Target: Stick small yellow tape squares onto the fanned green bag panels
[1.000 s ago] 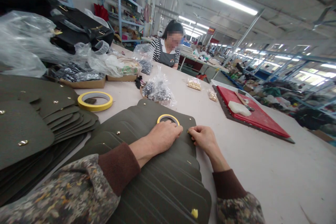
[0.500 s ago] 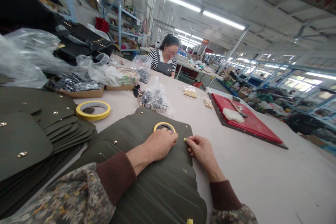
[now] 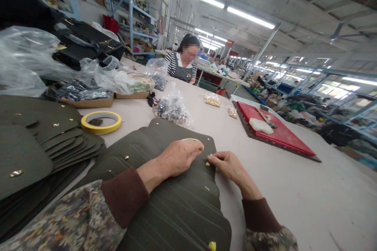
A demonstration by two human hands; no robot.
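Note:
My left hand (image 3: pixel 178 157) is closed on a small yellow tape roll, mostly hidden under the fingers, above the stacked dark green panels (image 3: pixel 176 208). My right hand (image 3: pixel 228 166) pinches at the right edge of the top panel; whatever is between its fingertips is too small to make out. A small yellow tape piece (image 3: pixel 207 163) lies on the panel just below those fingertips. Another yellow piece (image 3: pixel 212 246) sits near the bottom of the stack. Small metal fittings show on the panels.
A larger yellow tape roll (image 3: pixel 101 122) lies beside more green panels (image 3: pixel 23 145) at left. Behind are plastic bags of parts (image 3: pixel 173 108) and gold pieces (image 3: pixel 212 100). A red board (image 3: pixel 277 129) with a tool is at right. A person (image 3: pixel 184 60) sits across the table.
My left hand has turned over the small tape roll, covering more of it. The yellow piece formerly at my right fingertips now lies on the panel. The view has shifted slightly.

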